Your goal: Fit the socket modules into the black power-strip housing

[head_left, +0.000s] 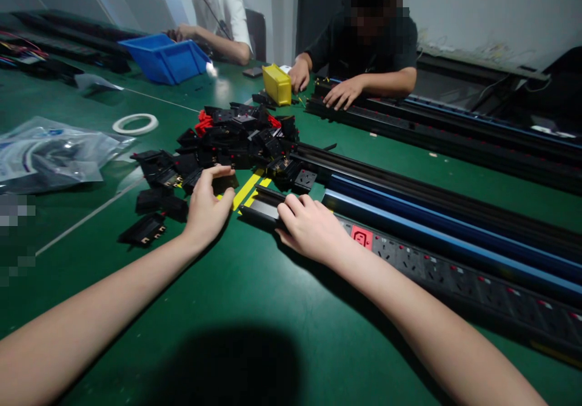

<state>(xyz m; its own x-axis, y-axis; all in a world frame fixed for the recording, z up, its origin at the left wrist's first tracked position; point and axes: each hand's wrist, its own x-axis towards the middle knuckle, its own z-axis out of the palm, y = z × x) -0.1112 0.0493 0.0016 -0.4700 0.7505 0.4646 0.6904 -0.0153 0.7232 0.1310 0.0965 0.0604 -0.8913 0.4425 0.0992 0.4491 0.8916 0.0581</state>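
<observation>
Left hand (207, 209) grasps a module (225, 183) at the pile (236, 139) edge; a loose pinch may drop it. Right hand (311, 227) clamps the strip (409, 254) end with curled fingers; uneven pressure may skew it.

Socket pile (236, 139) L of strip (409, 254)

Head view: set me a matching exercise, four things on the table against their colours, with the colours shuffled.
Things:
1. storage bin
2. small box
3. tape ring
4. first socket in the power strip

Colours:
A. white
B. red
C. blue
D. yellow

Pairs: 1-C, 2-D, 3-A, 4-B
</observation>
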